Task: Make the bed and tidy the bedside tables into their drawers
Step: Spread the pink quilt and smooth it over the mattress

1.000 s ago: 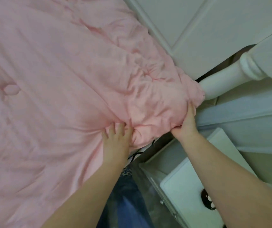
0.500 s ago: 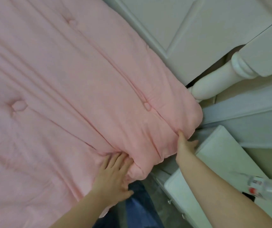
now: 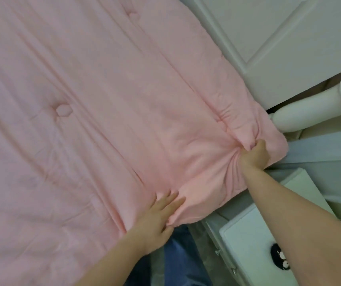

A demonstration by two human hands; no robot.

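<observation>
Nearest, a white bedside table stands beside the bed, a small dark object on its worktop. The left hand lies flat, fingers straight, pressing the pink quilt at the bed's edge. Farther on, the right hand, arm outstretched, grips bunched quilt fabric near its corner, by the white headboard.
</observation>
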